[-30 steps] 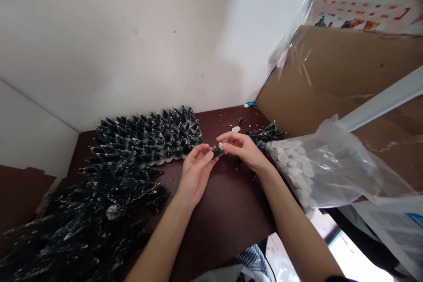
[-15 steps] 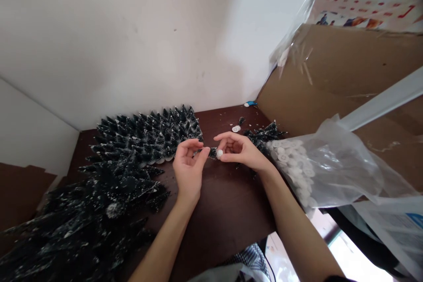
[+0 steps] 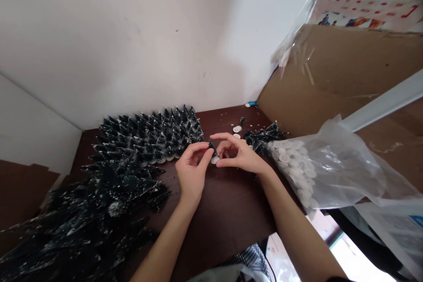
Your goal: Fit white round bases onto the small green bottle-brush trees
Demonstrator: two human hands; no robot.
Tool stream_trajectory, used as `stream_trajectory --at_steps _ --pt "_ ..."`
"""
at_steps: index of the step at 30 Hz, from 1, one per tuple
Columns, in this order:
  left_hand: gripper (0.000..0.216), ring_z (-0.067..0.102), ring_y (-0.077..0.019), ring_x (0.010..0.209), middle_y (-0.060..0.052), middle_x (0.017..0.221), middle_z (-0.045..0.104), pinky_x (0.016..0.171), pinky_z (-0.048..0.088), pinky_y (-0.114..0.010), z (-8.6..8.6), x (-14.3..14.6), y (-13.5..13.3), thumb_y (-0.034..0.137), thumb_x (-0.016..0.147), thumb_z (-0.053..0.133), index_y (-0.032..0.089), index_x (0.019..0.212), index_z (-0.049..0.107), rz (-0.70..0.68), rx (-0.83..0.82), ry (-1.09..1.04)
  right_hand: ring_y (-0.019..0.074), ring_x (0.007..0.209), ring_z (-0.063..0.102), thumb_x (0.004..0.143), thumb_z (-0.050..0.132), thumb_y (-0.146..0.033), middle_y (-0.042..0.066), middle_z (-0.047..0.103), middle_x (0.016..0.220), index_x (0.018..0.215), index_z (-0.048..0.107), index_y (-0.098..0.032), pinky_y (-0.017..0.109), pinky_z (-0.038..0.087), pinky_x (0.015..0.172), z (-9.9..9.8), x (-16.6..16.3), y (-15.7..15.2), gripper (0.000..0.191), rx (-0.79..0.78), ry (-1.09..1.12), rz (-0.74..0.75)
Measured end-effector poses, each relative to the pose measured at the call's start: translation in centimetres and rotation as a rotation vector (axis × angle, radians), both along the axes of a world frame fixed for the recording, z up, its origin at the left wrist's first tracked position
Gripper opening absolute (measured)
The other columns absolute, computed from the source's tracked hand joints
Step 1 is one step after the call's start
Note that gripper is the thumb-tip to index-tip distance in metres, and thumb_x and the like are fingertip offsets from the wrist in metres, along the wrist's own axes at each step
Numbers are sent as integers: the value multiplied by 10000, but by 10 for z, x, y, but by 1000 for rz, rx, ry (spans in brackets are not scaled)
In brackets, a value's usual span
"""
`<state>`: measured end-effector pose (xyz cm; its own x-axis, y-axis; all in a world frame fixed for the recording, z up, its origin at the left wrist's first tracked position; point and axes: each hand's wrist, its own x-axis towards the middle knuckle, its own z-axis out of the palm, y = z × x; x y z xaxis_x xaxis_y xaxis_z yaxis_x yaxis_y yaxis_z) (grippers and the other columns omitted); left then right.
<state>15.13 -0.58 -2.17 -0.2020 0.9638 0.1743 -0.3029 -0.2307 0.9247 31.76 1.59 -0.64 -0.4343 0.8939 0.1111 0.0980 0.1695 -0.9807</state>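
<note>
My left hand [image 3: 192, 172] and my right hand [image 3: 238, 155] meet over the dark brown table [image 3: 228, 211], fingertips pinched together. Between them is one tiny dark green tree with a white round base [image 3: 213, 157]. The left thumb and forefinger pinch the tree part, and the right fingers press at the white base. Rows of finished small trees [image 3: 152, 137] stand just left of my hands. A small heap of loose trees [image 3: 262, 135] lies right of my right hand.
A clear plastic bag of white round bases [image 3: 317, 167] lies at the right. Two loose white bases [image 3: 236, 129] sit behind my hands. A big pile of dark trees [image 3: 82, 216] fills the near left. A cardboard box [image 3: 346, 79] rises at the right, a white wall behind.
Both hands have drawn closer together and lowered slightly toward the table. The tree has turned between the fingers, its white base now pointing down to the right.
</note>
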Motion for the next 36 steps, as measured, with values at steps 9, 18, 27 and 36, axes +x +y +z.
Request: stream_trajectory --at_steps 9,18,27,36 --pt "131 643 -182 856 -46 918 716 813 499 -278 0 -1 2 158 720 821 198 843 794 -71 -36 15 144 719 618 744 838 -297 -35 656 818 1374 523 -292 266 415 619 -2 -1 0 704 36 -34 -39" --pt "82 569 -143 712 -16 778 659 658 444 -225 5 -1 -3 285 814 759 208 838 770 -37 -14 103 140 687 582 771 805 -300 -35 634 792 1339 541 -277 256 421 616 -6 1 3 626 133 -187 -153" --pt "438 397 -93 407 18 446 485 437 292 -235 20 2 -18 568 853 643 163 726 750 -741 -66 167 154 724 577 780 726 -131 -17 636 837 1351 553 -316 299 475 749 -28 -15 10 624 306 -413 -267" --pt "333 438 -88 465 38 509 491 485 337 -219 15 8 -21 429 858 621 114 766 677 -860 -53 272 141 762 577 806 665 -46 11 627 934 1281 574 -265 272 487 759 -33 -29 11 530 395 -483 -329"
